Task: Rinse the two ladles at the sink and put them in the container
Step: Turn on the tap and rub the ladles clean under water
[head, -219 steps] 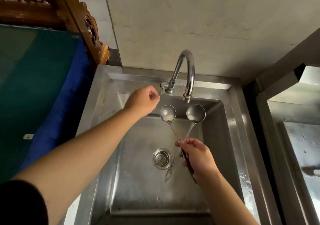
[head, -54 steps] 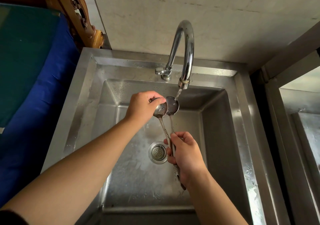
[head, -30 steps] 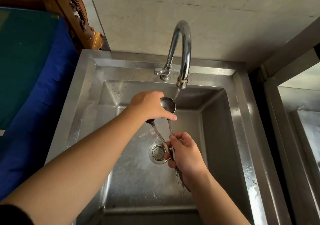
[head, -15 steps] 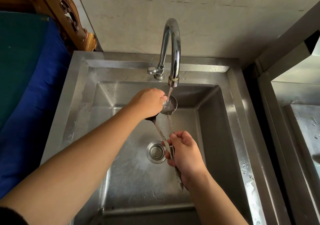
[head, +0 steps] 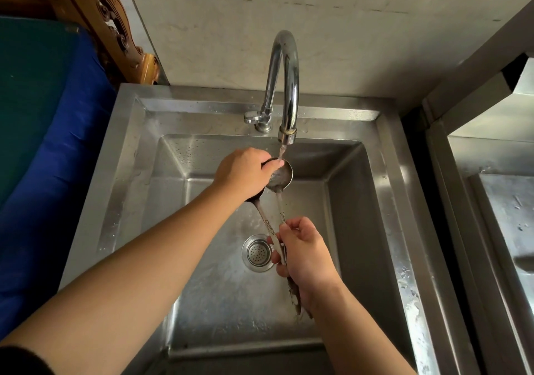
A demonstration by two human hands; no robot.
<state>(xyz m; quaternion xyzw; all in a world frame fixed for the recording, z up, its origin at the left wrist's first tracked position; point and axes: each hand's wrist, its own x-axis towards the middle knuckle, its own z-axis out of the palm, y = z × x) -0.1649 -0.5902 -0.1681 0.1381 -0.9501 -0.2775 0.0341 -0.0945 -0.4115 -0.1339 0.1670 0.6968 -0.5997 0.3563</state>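
Wet steel sink [head: 387,189], faucet [head: 284,85] on its back ledge, round strainer [head: 257,253], seemingly seated, in its basin floor.

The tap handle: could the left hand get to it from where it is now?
Probably yes. The left hand is at the ladle bowl, with only open air up to the tap handle.

no readable text, labels or numbers anywhere in view.
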